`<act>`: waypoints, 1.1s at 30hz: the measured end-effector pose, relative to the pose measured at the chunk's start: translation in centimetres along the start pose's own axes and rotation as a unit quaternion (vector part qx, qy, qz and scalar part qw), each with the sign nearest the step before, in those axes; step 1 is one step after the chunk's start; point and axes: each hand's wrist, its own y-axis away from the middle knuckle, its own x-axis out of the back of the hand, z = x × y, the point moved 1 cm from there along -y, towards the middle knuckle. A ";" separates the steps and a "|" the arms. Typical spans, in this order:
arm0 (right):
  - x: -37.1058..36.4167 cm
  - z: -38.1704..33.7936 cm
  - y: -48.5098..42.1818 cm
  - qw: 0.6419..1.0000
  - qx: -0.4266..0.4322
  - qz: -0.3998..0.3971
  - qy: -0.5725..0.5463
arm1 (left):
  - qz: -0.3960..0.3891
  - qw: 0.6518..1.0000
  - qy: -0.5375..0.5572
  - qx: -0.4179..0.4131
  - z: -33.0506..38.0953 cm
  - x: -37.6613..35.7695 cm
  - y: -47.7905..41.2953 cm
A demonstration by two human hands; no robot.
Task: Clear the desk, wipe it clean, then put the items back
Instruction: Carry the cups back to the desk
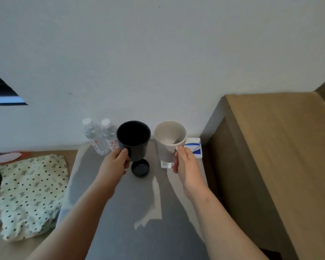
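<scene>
The left hand (115, 160) grips a black cup (134, 139), the right hand (186, 162) a white mug (169, 140) (fingers curled round each). Both are held over the grey table (124, 212), near two water bottles (99, 136).

Left hand (116, 162) grips black mug (133, 140); right hand (185, 162) grips white mug (169, 140); two water bottles (99, 137) behind, against wall, on grey desk (139, 203).

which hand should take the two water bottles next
Probably left: the left hand, gripping the black mug, is beside the water bottles; the right hand holds the white mug farther off.
</scene>
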 end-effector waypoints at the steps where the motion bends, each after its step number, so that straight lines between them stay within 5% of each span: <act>1: 0.6 -0.8 1.8 1.000 0.011 0.011 0.004 | -0.006 1.000 -0.002 -0.006 0.7 0.2 1.4; 12: 7.3 -2.6 23.9 0.984 0.084 0.155 -0.017 | -0.175 0.979 -0.012 -0.107 4.4 1.6 19.5; 23: 17.9 5.3 41.8 0.939 0.085 0.324 -0.076 | -0.361 0.909 -0.105 -0.179 2.0 -3.9 36.8; 33: 30.4 15.3 60.7 0.897 0.045 0.431 -0.080 | -0.483 0.854 -0.131 -0.142 -6.4 -13.2 57.1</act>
